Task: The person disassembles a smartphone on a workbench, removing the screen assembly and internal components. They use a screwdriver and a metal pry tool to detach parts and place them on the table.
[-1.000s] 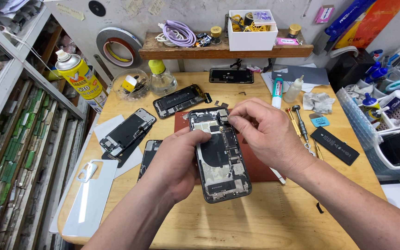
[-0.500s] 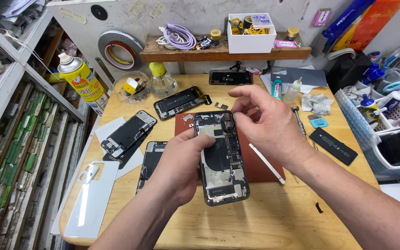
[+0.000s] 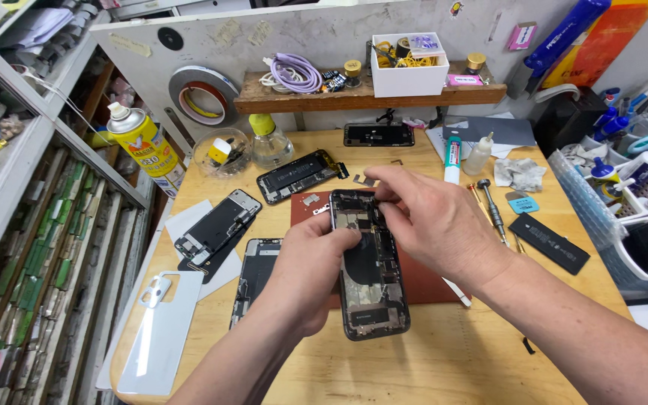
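Both forearms are bare, with no sleeves in view. The left hand [image 3: 316,262] and the right hand [image 3: 433,225] wear no gloves, rings or watch.

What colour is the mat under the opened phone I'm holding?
Reddish brown. The mat shows best in the head view, beneath the opened phone.

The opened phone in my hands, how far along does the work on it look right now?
Done: the opened phone has its back off, insides exposed, and small metal plates lie loose on the red mat. In hand: the left hand steadies the phone while the right hand pinches at its upper part. Left: nothing is closed up; the white back cover lies aside.
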